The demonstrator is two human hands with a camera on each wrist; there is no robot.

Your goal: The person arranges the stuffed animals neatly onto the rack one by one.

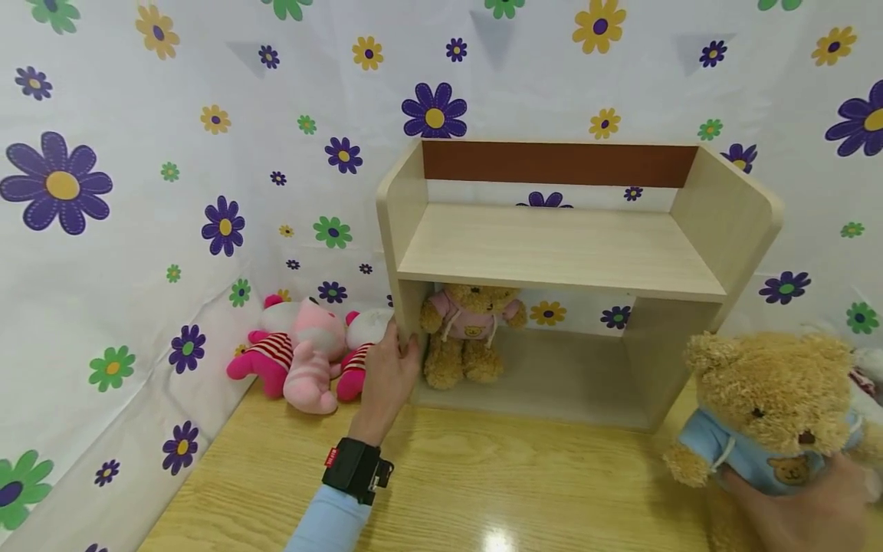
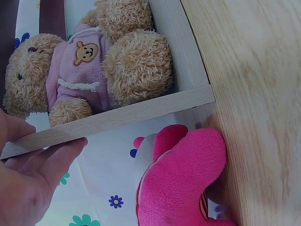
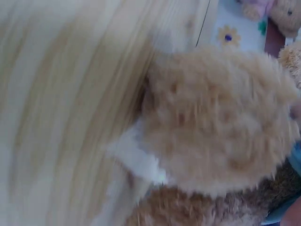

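Observation:
My left hand [image 1: 386, 377] grips the front edge of the left side panel of a small wooden shelf [image 1: 562, 244]. In the left wrist view, the thumb lies inside the panel and the fingers [image 2: 63, 155] outside. Just inside the lower compartment sits a teddy bear in a pink hoodie [image 1: 473, 326], its head partly hidden by the upper board. At the far right my right hand [image 1: 803, 510] holds a teddy bear in a blue hoodie [image 1: 776, 399] around its body. One furry leg [image 3: 218, 120] fills much of the right wrist view, blurred.
Several pink plush toys [image 1: 313, 356] sit left of the shelf against the flowered cloth [image 1: 138, 299]. Another white plush toy [image 1: 871, 368] is partly hidden behind the blue-hoodie bear. Everything stands on a wooden table [image 1: 497, 475].

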